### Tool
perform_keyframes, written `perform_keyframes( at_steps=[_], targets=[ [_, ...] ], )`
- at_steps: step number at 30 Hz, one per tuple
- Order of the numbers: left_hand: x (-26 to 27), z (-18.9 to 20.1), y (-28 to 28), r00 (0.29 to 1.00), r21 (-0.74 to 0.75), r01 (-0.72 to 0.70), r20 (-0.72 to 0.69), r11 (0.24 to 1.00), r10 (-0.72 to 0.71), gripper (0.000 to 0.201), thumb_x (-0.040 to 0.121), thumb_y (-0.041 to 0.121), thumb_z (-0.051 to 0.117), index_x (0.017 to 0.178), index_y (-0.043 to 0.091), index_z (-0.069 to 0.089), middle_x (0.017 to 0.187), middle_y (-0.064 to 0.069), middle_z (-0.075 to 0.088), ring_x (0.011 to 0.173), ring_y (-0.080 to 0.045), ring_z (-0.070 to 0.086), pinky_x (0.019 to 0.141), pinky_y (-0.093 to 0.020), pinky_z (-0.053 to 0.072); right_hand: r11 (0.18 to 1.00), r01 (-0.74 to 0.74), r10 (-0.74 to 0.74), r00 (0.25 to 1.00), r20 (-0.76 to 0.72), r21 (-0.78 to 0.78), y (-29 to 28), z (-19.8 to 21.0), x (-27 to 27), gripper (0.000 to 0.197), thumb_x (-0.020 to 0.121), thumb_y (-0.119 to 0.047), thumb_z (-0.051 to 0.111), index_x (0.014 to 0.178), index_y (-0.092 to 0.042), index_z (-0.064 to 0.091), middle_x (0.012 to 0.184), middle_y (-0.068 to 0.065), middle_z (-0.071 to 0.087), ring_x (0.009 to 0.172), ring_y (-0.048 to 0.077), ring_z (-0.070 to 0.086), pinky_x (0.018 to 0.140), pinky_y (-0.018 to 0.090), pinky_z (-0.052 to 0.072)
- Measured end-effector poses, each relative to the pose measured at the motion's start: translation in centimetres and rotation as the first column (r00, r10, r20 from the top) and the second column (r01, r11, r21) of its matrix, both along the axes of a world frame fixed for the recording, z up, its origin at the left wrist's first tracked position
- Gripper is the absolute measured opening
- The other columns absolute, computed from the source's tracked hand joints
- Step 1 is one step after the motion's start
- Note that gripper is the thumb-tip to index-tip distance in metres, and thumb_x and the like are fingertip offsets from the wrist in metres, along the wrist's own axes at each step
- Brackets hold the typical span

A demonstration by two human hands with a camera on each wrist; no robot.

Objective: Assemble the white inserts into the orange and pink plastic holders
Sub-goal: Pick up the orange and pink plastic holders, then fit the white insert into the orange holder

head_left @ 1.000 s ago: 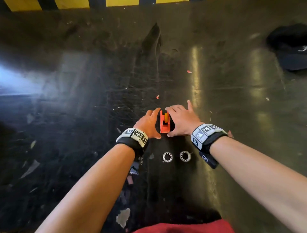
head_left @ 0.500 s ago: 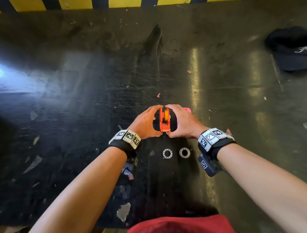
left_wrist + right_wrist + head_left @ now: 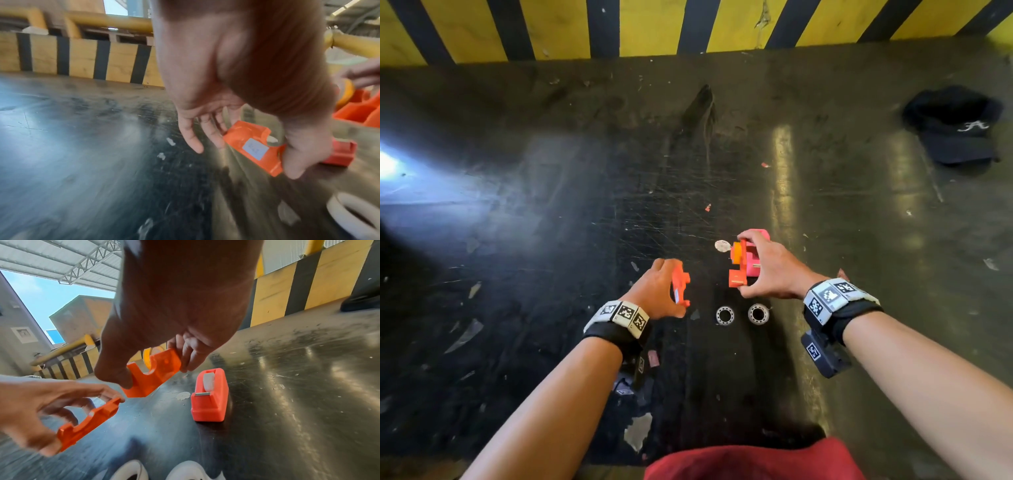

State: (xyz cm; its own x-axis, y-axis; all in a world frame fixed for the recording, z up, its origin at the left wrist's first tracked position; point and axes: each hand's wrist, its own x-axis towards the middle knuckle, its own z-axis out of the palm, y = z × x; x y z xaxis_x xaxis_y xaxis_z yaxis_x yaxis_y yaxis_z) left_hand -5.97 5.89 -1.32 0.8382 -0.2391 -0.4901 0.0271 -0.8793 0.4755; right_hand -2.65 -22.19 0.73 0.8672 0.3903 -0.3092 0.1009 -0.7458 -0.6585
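The orange holder is split into two halves. My left hand (image 3: 667,287) pinches one orange half (image 3: 252,146) between thumb and fingers, just above the table. My right hand (image 3: 763,267) grips the other orange half (image 3: 156,374), which carries a yellow roll (image 3: 147,358), and holds it lifted. The pink holder (image 3: 209,395) stands upright on the table right behind that hand, with a white piece in its slot. Two white ring inserts (image 3: 725,315) (image 3: 758,313) lie side by side on the table between my wrists.
The dark, scratched table (image 3: 551,240) runs back to a yellow-and-black striped barrier (image 3: 654,27). A black cap (image 3: 955,126) lies at the far right. A small pale disc (image 3: 722,245) sits left of the pink holder. Paper scraps are scattered at the left.
Both hands held the orange holder together as one piece. Now they have moved apart, each with one half: left went down-left, right went up-right. The pink holder has come into sight.
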Motion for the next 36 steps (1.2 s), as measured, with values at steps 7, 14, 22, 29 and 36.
perform_keyframes(
  at_steps=[7,14,22,29,36],
  targets=[
    [-3.2,-1.7,-0.8,1.000,0.331,0.021,-0.001,0.943,-0.021,0.114,0.068,0.056,0.085,0.158,0.025,0.022,0.157,-0.010,0.033,0.142,-0.036,0.041,0.109,-0.056,0.047,0.999,-0.027,0.027,1.000,0.011,0.036,0.2,0.3,-1.9,0.101,0.062,-0.046,0.089,0.147,-0.026,0.037,0.131,0.001,0.057,0.112,0.022,0.064,0.098,0.038,0.056],
    [-0.6,1.4,-2.7,0.987,-0.135,-0.132,0.069,0.982,0.142,0.071,0.087,0.056,0.071,0.146,0.025,0.050,0.148,-0.003,0.053,0.128,-0.021,0.057,0.108,-0.043,0.051,0.997,-0.028,0.020,0.996,0.091,0.077,0.0,0.6,-2.9,0.105,0.068,-0.039,0.092,0.155,-0.020,0.037,0.149,0.000,0.052,0.132,0.016,0.053,0.105,0.022,0.041],
    [2.1,4.6,-6.7,0.972,-0.486,-0.225,-0.169,0.844,0.162,0.036,0.098,0.031,0.067,0.130,0.016,0.066,0.111,-0.002,0.078,0.096,-0.011,0.077,0.088,-0.029,0.062,0.991,-0.033,0.018,0.993,0.115,0.131,0.1,0.9,-3.3,0.103,0.070,-0.029,0.094,0.156,-0.016,0.038,0.148,-0.005,0.052,0.124,-0.003,0.041,0.095,-0.001,0.028],
    [0.4,2.2,-4.4,0.984,-0.253,-0.170,0.014,0.952,0.180,0.030,0.083,0.034,0.078,0.111,0.027,0.071,0.097,0.008,0.075,0.092,-0.008,0.071,0.090,-0.031,0.059,0.999,0.020,-0.021,0.998,0.051,0.026,-1.3,0.1,-3.6,0.108,0.070,-0.045,0.087,0.159,-0.024,0.031,0.159,-0.001,0.043,0.139,0.020,0.050,0.112,0.033,0.044],
    [-1.8,-0.8,-5.0,0.985,0.196,0.071,0.139,0.978,-0.099,0.043,0.087,0.044,0.070,0.127,0.029,0.062,0.123,-0.001,0.064,0.118,-0.025,0.058,0.101,-0.044,0.048,0.998,0.053,-0.054,0.997,0.053,0.016,-1.5,-0.1,-3.2,0.107,0.072,-0.048,0.089,0.158,-0.026,0.031,0.160,-0.002,0.040,0.138,0.019,0.050,0.110,0.034,0.044]
  ],
)
